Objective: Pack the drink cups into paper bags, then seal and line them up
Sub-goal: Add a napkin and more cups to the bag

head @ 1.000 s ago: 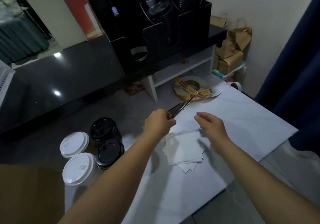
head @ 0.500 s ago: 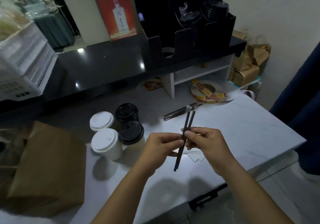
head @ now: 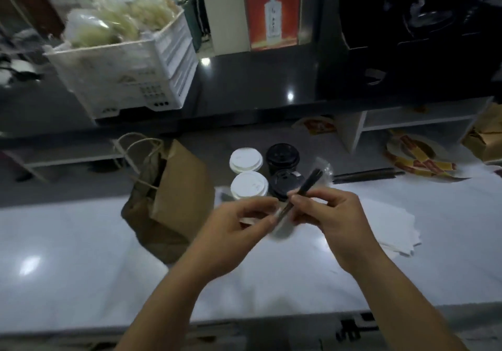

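Left hand (head: 239,223) and right hand (head: 328,214) grips both pinched on wrapped straws (head: 301,191), four lidded cups (head: 264,171) just beyond

Left hand (head: 239,231), right hand (head: 330,219): bare, no gloves, rings or watch; forearms unsleeved to frame edge.

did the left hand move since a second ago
Yes. A second ago it reached toward the sticker roll; now the left hand is back nearer the table's front edge, in front of the cups, pinching the black straws with the right hand.
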